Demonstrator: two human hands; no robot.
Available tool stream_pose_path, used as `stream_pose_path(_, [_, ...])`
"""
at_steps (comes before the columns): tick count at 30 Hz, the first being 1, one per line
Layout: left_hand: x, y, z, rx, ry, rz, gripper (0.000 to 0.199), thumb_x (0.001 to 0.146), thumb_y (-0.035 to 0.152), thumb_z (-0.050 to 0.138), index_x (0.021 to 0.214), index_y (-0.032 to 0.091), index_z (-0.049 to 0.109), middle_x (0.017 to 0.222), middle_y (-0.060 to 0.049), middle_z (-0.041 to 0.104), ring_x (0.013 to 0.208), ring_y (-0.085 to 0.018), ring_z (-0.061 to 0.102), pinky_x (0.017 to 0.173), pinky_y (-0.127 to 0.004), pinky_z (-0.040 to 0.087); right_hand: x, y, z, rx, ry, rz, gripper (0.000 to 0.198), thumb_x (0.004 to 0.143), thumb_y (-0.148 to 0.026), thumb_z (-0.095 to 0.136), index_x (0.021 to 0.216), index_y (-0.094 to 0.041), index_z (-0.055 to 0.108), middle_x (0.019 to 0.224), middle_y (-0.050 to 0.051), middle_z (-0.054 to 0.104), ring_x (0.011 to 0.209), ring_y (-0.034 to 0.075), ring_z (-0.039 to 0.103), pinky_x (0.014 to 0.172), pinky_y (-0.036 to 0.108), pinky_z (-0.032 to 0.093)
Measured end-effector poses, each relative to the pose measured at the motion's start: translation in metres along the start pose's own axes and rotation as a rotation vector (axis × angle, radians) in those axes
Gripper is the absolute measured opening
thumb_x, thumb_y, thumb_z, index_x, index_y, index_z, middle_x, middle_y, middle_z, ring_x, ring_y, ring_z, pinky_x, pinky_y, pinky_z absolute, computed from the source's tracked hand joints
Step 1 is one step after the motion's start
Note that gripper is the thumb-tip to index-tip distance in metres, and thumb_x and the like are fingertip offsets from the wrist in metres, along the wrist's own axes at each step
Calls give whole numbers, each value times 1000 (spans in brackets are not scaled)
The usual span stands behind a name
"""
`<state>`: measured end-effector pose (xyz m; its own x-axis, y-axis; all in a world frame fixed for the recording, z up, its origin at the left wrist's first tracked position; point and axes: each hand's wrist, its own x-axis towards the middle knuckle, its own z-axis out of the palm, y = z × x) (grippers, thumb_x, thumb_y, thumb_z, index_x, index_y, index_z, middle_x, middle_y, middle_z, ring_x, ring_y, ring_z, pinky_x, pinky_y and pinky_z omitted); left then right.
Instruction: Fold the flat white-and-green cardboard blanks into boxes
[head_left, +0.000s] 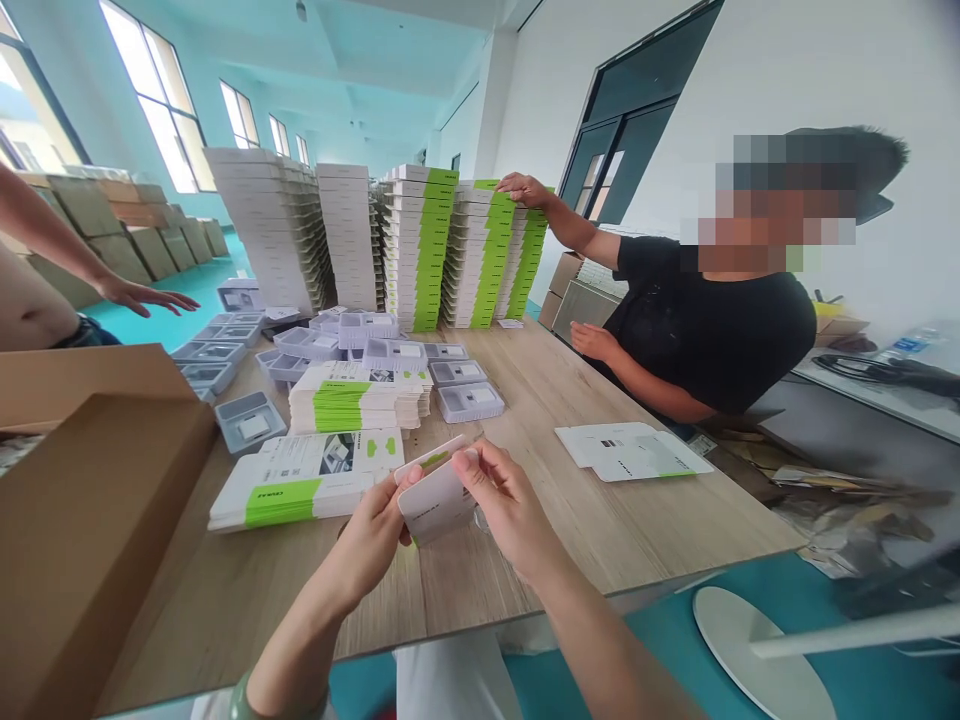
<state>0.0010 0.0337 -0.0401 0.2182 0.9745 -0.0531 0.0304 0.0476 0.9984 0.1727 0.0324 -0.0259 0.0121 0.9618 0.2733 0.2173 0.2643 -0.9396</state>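
Over the front of the table, a small white and green carton (437, 503) is held between my two hands. My left hand (376, 535) grips its left side, fingers curled behind it. My right hand (508, 495) pinches the upper right edge, thumb on top. Just left of the carton lies a stack of flat printed cartons (315, 490), with a second stack of flat cartons (360, 400) behind it. Pale plastic trays (471, 402) lie around and beyond the stacks. One flattened carton (634, 452) rests on the right part of the table.
Tall stacks of boxes (420, 250) stand at the table's far end. A large cardboard box (127, 500) takes up the left side. A person in black (705, 320) at right touches a box stack; another person's hand (146, 295) reaches in from the left.
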Motion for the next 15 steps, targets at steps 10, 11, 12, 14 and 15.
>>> stream_pose_path(10, [-25,-29,24,-106,482,186,43,100,50,50,138,30,55,135,-9,63,89,-18,60,72,-29,52,1,1,22,125,193,91,34,81,-47,65,63,-24,49,74,-2,50,69,16,46,59,27,37])
stream_pose_path(11, [-28,-30,32,-59,582,282,43,100,47,53,140,31,52,144,-10,57,99,-21,62,72,-30,54,1,2,24,125,228,87,33,80,-45,65,62,-24,46,76,-2,48,69,16,45,59,27,37])
stream_pose_path(12, [-30,-32,38,24,656,386,41,99,44,58,138,33,53,148,-11,52,108,-23,62,72,-30,55,2,2,26,125,255,86,33,78,-43,64,61,-24,44,77,-2,46,69,15,45,60,27,37])
stream_pose_path(14, [-31,-36,47,259,722,552,35,96,36,66,130,33,59,147,-11,49,117,-26,61,73,-31,57,3,2,29,125,285,89,31,77,-39,62,61,-24,41,79,-3,44,69,14,44,61,27,37])
stream_pose_path(15, [-30,-38,48,376,725,605,30,96,33,66,126,33,63,144,-11,50,117,-27,62,74,-33,58,3,2,29,125,292,88,29,76,-38,61,61,-24,40,79,-3,43,69,14,44,61,27,38])
